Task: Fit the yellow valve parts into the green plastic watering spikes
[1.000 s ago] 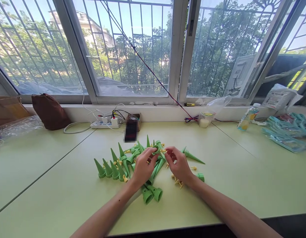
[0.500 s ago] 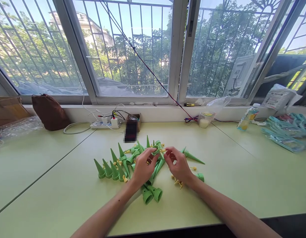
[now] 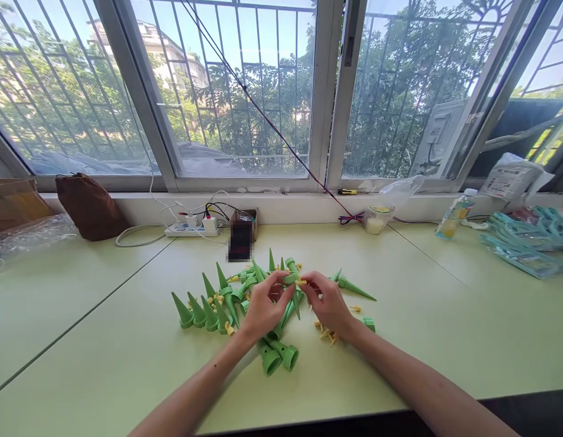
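Observation:
My left hand pinches a green spike by its wide ringed end; its point hangs downward. Close on the right, my right hand has a small yellow piece between thumb and fingertips, at the side of the green ring. Whether the two parts touch is too small to tell. Several green cones stand upright to the left. More green spikes lie in a pile under and around my left hand, two with open ends toward me. Small yellow pieces lie below my right hand.
Another green spike lies right of the hands, near a green cap. Along the back are a brown bag, a power strip, a small box with a blurred dark object, a plastic cup, a bottle and packaged teal items.
The green spike in my left hand has turned, so its open ring no longer faces me and its point shows below. My right fingers have closed in beside it with the yellow piece.

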A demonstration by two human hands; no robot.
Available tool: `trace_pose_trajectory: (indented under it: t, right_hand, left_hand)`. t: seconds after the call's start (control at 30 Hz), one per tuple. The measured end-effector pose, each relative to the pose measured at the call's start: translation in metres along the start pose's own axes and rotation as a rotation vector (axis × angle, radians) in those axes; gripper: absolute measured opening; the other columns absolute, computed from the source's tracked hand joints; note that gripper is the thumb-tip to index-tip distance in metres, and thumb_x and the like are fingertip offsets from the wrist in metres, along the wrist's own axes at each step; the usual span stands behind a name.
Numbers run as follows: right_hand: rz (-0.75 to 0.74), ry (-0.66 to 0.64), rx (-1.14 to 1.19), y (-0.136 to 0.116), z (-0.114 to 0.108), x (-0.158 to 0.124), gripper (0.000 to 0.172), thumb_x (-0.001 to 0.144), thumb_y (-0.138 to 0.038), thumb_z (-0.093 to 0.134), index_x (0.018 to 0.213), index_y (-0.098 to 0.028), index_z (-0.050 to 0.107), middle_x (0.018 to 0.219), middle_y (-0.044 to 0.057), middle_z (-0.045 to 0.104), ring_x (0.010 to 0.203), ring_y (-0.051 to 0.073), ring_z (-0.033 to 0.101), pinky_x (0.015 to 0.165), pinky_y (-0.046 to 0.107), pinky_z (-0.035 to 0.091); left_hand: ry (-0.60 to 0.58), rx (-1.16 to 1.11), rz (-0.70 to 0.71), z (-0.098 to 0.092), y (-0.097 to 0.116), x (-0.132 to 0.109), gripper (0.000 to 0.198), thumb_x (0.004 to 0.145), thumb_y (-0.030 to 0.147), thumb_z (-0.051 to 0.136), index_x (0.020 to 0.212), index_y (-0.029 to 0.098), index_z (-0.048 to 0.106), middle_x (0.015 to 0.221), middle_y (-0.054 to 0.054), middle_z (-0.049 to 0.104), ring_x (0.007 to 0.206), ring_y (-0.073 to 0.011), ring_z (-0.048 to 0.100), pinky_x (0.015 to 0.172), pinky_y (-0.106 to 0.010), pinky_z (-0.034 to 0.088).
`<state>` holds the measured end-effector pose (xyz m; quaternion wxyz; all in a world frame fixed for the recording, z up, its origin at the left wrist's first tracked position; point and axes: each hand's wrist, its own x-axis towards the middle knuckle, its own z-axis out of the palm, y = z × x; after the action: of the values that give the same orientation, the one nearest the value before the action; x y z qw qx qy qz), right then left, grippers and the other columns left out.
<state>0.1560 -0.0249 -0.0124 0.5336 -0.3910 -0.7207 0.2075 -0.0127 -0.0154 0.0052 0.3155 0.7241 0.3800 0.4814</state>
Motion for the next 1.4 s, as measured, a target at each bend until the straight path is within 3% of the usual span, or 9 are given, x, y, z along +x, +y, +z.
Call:
trace_pose_trajectory:
  t: [0.23,0.4,0.6,1.03,1.17,1.4]
  right_hand:
    - [-0.132,-0.040,-0.134,0.007,-0.004,0.000,0.021,0.099,-0.028,0.044,0.088,-0.019,0.060,0.075,0.002,0.057,0.063,0.014,0.049,0.061,0.025,0.038]
    - [-0.115,-0.083,-0.202,0.011,-0.003,-0.003,0.034,0.101,-0.031,0.040,0.069,-0.020,0.047,0.063,-0.001,0.049,0.057,0.013,0.040,0.057,0.026,0.032]
    - [-0.073,-0.098,-0.224,0.012,-0.001,-0.003,0.038,0.101,-0.032,0.036,0.065,-0.022,0.036,0.057,-0.004,0.041,0.052,0.012,0.032,0.053,0.026,0.026]
    - [-0.038,-0.106,-0.228,0.010,0.001,-0.003,0.042,0.103,-0.036,0.032,0.064,-0.021,0.040,0.055,-0.004,0.040,0.050,0.011,0.031,0.051,0.027,0.025]
    - [-0.004,-0.107,-0.208,0.009,0.000,-0.001,0.043,0.103,-0.038,0.032,0.065,-0.021,0.040,0.056,-0.004,0.040,0.050,0.011,0.032,0.052,0.025,0.027]
    - [0.018,0.045,-0.282,0.013,-0.018,0.011,0.041,0.103,-0.039,0.032,0.069,-0.020,0.047,0.056,-0.004,0.040,0.052,0.012,0.035,0.054,0.025,0.029]
  left_hand:
    - [-0.010,0.045,0.032,0.001,-0.005,-0.002,0.024,0.087,0.033,0.062,0.104,0.017,0.059,0.061,0.005,0.053,0.051,-0.0097,0.053,0.049,-0.020,0.046]
    - [0.001,0.115,0.105,0.000,-0.009,-0.002,0.018,0.088,0.029,0.059,0.101,0.017,0.061,0.063,0.003,0.057,0.053,-0.0100,0.055,0.051,-0.021,0.048]
    - [0.006,0.145,0.134,0.001,-0.008,-0.002,0.015,0.088,0.026,0.058,0.100,0.018,0.063,0.066,0.001,0.059,0.053,-0.0102,0.057,0.048,-0.019,0.046]
    - [0.026,0.180,0.155,0.002,-0.007,-0.002,0.019,0.088,0.027,0.058,0.103,0.017,0.064,0.067,0.000,0.062,0.055,-0.0110,0.058,0.053,-0.022,0.051]
    - [0.023,0.177,0.119,0.003,-0.008,-0.001,0.020,0.087,0.030,0.060,0.102,0.017,0.062,0.064,0.002,0.059,0.054,-0.0107,0.056,0.051,-0.021,0.047]
    - [0.052,0.191,0.059,0.000,-0.005,0.001,0.024,0.086,0.035,0.062,0.102,0.018,0.060,0.065,0.004,0.057,0.047,-0.0082,0.047,0.046,-0.020,0.038]
